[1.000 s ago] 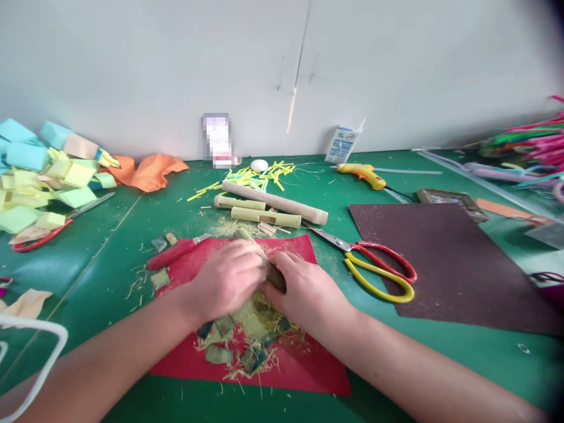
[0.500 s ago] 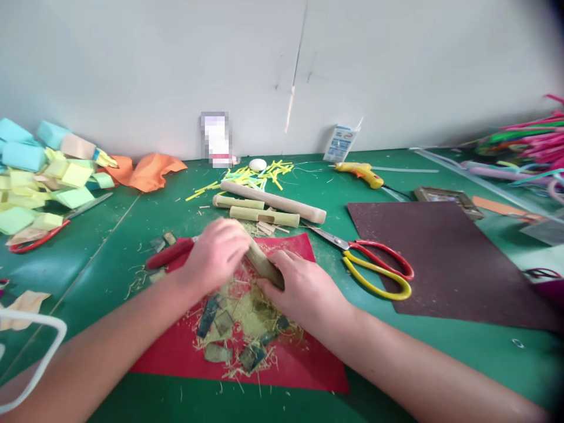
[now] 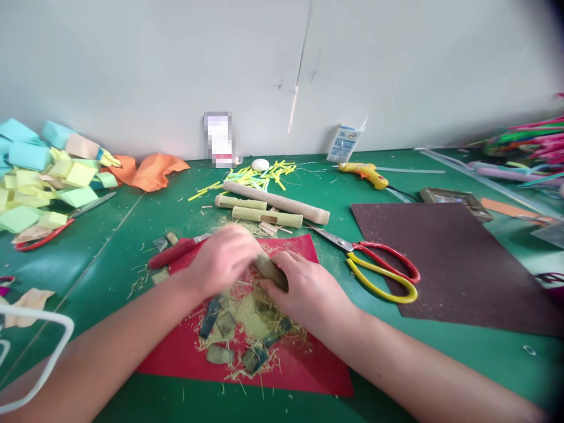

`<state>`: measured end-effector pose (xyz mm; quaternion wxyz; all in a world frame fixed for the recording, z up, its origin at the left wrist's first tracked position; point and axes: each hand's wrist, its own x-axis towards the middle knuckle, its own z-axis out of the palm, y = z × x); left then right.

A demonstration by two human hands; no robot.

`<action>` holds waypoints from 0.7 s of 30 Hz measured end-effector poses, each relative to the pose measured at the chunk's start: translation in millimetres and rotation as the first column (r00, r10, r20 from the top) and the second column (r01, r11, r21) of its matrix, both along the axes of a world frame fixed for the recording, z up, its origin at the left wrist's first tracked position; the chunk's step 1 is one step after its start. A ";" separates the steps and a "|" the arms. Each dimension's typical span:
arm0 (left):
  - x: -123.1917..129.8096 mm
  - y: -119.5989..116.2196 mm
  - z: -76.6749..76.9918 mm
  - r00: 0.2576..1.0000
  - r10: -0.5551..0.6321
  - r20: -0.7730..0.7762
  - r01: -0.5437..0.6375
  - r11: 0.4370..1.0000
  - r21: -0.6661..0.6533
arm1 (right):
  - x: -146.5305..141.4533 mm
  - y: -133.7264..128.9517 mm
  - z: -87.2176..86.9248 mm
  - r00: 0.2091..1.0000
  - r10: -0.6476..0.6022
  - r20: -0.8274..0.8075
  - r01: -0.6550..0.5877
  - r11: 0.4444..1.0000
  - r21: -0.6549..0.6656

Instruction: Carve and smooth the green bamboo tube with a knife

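Bamboo tube over the red sheet, between both hands, partly hidden.
Far end is under the left hand, which is motion-blurred; can't tell if its grip is closed or if it has something under the fingers. Right hand has its grip closed on the near end, thumb on one side, fingers on the other, so that end is partly covered too. Long axis slants from far left to near right, near end pointing into the right palm. Red-handled tool is beside the left hand, its blade tip hard to make out. Phone at the wall is pixelated, screen unreadable. White frame is cut off at the left edge, colored strips at the right edge of the desk.
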<state>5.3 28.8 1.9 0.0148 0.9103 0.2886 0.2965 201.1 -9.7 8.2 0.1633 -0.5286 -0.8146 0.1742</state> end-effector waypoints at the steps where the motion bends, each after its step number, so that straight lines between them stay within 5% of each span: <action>1: -1.3 2.2 -0.1 0.997 0.075 0.020 -0.076 0.997 0.021 | 0.1 -0.1 0.2 1.000 -0.008 0.007 0.008 1.000 0.005; 3: -2.1 3.5 -0.1 0.990 0.137 0.036 -0.138 0.990 0.031 | -0.1 -0.3 0.8 1.000 -0.009 0.011 0.009 1.000 0.003; 8: 0.4 -1.8 0.8 0.997 -0.078 0.002 0.078 0.995 -0.061 | -0.6 -0.1 2.3 1.000 0.003 0.002 -0.003 1.000 -0.024; 12: -1.3 2.3 2.1 0.991 0.129 0.043 -0.130 0.991 0.023 | -0.9 0.9 2.7 1.000 -0.016 0.015 0.016 1.000 -0.017; 17: 0.4 -2.1 2.9 0.996 -0.081 -0.034 0.080 0.996 -0.041 | -0.9 0.7 1.5 1.000 0.008 0.001 -0.008 1.000 -0.018; 21: -5.7 3.9 2.9 0.987 0.157 0.020 -0.158 0.986 0.046 | -0.3 0.1 2.1 1.000 -0.008 0.020 0.008 1.000 -0.007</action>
